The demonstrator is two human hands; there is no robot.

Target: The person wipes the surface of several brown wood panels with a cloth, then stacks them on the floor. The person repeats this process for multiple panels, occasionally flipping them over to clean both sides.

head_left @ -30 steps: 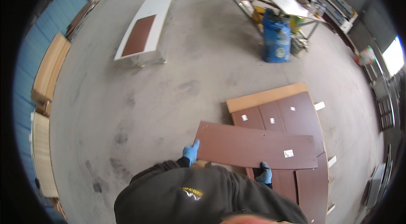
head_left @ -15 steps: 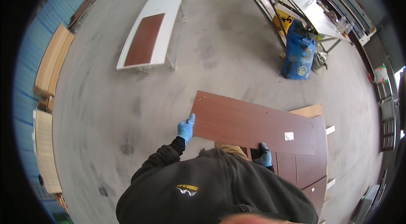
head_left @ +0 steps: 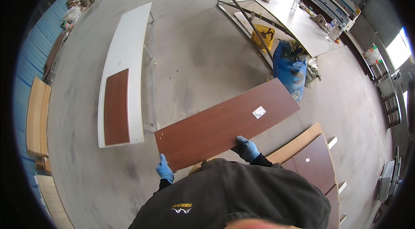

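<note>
Between my hands is a long reddish-brown wood panel [head_left: 207, 127] with a white label and a few small holes, held off the floor and slanting up to the right. My left hand [head_left: 164, 169], in a blue glove, grips its near left corner, thumb on top. Farther right, my right hand [head_left: 247, 148], in a blue and dark glove, grips the near long edge; its fingers go partly out of sight under the panel. Ahead to the left, another reddish-brown panel [head_left: 116, 108] lies on the near end of a long white table [head_left: 123, 47].
More brown panels [head_left: 315, 164] lie stacked on pale wooden supports to my right. A blue sack [head_left: 288, 71] and a yellow bucket [head_left: 263, 37] stand by a white-topped workbench [head_left: 281, 2] with bottles on it. Light wood boards [head_left: 38, 116] lean along the left wall.
The panel has come up off the stack at the right, and its right end has swung forward and up. My view has turned, bringing the white table closer. Both hands keep their grip.
</note>
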